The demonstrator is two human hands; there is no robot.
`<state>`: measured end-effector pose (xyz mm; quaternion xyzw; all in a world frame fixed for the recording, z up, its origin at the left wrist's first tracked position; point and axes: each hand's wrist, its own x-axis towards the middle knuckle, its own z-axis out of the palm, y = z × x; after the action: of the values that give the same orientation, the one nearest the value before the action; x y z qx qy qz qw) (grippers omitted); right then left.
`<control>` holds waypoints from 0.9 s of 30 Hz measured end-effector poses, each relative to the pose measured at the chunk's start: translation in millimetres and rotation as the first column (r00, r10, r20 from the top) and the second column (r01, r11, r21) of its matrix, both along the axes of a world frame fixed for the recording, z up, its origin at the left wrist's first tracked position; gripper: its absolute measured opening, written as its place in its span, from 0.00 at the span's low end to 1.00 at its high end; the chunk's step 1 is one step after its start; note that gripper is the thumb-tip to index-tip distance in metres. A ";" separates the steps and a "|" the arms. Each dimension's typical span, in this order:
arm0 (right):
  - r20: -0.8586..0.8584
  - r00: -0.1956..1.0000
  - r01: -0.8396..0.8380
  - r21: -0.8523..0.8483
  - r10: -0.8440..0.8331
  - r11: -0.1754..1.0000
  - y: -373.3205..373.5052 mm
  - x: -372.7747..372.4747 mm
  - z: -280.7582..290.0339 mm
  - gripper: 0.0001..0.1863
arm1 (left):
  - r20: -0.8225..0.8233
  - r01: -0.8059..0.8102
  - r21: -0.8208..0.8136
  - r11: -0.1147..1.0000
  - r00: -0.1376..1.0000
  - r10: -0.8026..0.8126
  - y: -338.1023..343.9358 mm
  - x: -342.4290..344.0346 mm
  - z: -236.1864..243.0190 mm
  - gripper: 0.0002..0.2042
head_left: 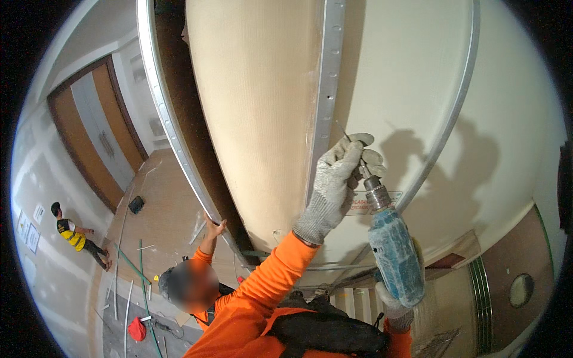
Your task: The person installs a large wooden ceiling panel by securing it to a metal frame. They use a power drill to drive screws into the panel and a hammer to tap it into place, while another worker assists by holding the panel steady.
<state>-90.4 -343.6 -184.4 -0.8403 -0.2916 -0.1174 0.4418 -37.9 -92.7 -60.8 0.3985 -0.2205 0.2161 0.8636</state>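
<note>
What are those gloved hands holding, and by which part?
A blue drill: the left hand grips the thin bit ahead of the chuck; the right hand, partly hidden, holds its rear.

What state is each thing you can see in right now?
Left hand: gloved, closed around the drill bit.
Right hand: gloved, gripping the drill.
Drill: dusty, held.
Drill bit: tip exposed.
Middle metal stud: upright, punched with holes.
Double door: shut.
Co-worker's hand: on the left stud.
</note>
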 end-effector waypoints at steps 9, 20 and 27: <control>-0.018 0.997 0.069 -0.293 -0.078 0.954 -1.1 9.1 -18.9 0.45 | 0.052 0.242 -0.199 0.950 0.970 -0.237 3.0 18.7 -10.5 0.16; 0.025 1.000 -0.001 0.329 -0.008 0.944 45.7 -7.3 26.8 0.28 | 0.029 0.218 0.016 0.976 0.975 -0.218 14.3 32.4 -3.3 0.20; 0.046 0.931 0.355 0.115 -0.362 0.928 22.3 24.5 -25.7 0.37 | 0.152 0.296 -0.096 0.951 0.948 -0.279 20.8 42.5 -1.8 0.17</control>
<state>-65.9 -321.3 -210.0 -0.8508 -0.1411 -0.2391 0.4462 4.6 -71.9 -62.5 0.2948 -0.3220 0.1272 0.8906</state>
